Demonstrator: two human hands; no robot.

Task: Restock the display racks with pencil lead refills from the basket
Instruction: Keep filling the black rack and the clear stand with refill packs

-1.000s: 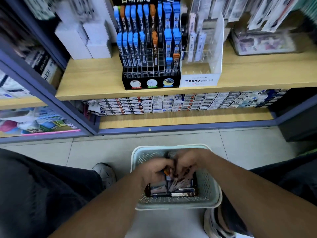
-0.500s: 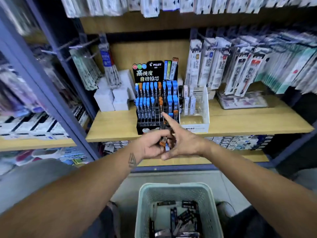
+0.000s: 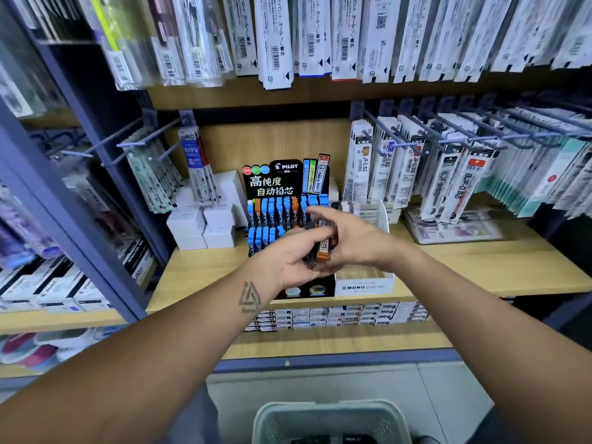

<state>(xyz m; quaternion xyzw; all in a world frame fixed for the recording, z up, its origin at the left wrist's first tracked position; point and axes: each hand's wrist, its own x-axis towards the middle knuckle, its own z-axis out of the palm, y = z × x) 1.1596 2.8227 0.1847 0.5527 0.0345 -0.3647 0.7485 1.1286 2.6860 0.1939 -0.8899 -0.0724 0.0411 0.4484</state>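
**Orange-capped refills held before the rack**

Orange and black lead refill cases (image 3: 323, 248) sit bunched in our left hand (image 3: 293, 261), fingers curled round them, just in front of the black Pilot display rack (image 3: 278, 200). We cannot count the cases; motion blur smears them. Our right hand (image 3: 349, 238) meets the bundle from 3 o'clock, thumb and fingers closed on its upper end, though blur hides exactly which case they pinch. Both hands cover the rack's lower right slots, so we cannot tell how full those are. Blue and orange caps show in the rows at 10 to 12 o'clock of the hands.

Basket (image 3: 330, 418) at 6 o'clock, cut off by the frame edge; only the pale rim and a few dark cases inside are visible.

Around: clear Mono stand (image 3: 363, 285) touching the rack's right side, partly behind our right wrist. White boxes (image 3: 205, 225) stacked at 9 o'clock of the rack. Wooden shelf (image 3: 480, 264) carries all of these. Hanging refill packs (image 3: 416, 165) on pegs at 2 o'clock; more packs along the top, labels mostly unreadable. Left shelving is blurred.
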